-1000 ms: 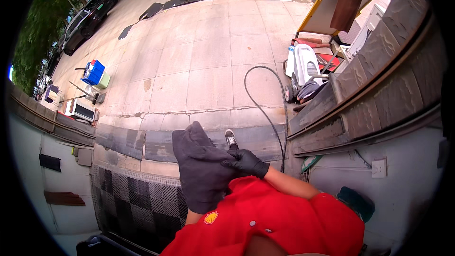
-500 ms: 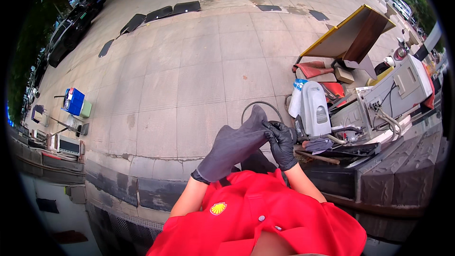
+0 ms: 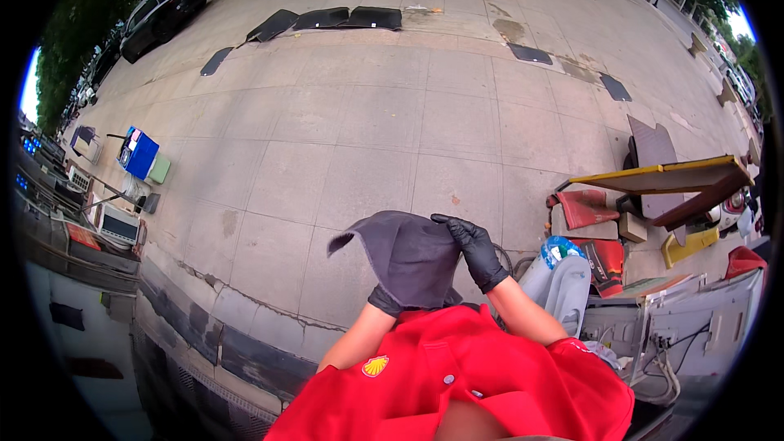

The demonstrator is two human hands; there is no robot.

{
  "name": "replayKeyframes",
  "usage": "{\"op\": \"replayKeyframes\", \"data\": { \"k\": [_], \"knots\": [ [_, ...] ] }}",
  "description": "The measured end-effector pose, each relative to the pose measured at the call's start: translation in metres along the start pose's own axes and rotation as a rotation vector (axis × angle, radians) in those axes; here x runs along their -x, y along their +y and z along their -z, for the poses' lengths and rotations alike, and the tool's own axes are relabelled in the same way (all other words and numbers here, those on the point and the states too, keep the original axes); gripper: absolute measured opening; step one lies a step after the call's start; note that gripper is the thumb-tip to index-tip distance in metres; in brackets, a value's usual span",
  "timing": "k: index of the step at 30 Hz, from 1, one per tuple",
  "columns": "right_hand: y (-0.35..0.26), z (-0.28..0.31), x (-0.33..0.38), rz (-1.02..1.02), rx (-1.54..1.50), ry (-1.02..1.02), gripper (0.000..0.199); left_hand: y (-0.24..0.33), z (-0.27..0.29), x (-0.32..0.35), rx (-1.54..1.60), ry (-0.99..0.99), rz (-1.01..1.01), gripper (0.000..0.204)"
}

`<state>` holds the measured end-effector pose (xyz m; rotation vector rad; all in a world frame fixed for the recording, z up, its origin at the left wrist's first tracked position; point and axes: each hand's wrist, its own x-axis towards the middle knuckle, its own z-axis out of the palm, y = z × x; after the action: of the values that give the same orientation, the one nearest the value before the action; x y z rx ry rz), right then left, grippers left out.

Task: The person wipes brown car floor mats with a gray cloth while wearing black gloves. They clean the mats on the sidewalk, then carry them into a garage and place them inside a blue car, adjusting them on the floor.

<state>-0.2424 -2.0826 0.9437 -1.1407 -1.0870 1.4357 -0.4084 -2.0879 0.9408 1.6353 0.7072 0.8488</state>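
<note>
Both my hands wear black gloves and hold a dark grey cloth (image 3: 408, 253) up in front of my chest. My left hand (image 3: 384, 300) is under the cloth, mostly covered by it, gripping its lower edge. Gripping the cloth's upper right edge is my right hand (image 3: 474, 249), fingers curled over the fabric. One corner of the cloth sticks out to the left. My red shirt fills the bottom of the view.
Paved stone slabs (image 3: 367, 131) stretch ahead. A white machine (image 3: 563, 286) with hoses, red containers (image 3: 588, 208) and a yellow-edged board (image 3: 670, 175) stand at the right. A blue crate (image 3: 140, 153) and boxes sit at the left. Black mats (image 3: 343, 18) lie far ahead, cars beyond.
My view has swung left and up over the pavement. The cloth has come up spread between both hands, where earlier my gloved hands were pressed close together over it.
</note>
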Motion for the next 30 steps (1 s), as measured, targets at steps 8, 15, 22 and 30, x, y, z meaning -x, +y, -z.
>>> {"op": "replayKeyframes", "data": {
  "k": [8,15,22,30],
  "knots": [
    [0.031,0.008,-0.193,-0.251,0.102,-0.042,0.043,-0.026,0.140,-0.125,-0.318,-0.112,-0.106,0.033],
    [0.069,-0.026,-0.337,-0.228,0.105,-0.623,0.047,-0.037,0.253,-0.178,-0.731,0.262,-0.153,0.033],
    [0.073,-0.048,-0.481,-0.460,-0.137,-0.770,0.063,-0.118,0.368,-0.241,-0.401,0.475,0.019,0.034],
    [-0.024,-0.104,-0.720,-0.550,-0.694,-0.813,0.057,-0.208,0.534,-0.342,0.328,0.734,-0.125,0.049]
  ]
}}
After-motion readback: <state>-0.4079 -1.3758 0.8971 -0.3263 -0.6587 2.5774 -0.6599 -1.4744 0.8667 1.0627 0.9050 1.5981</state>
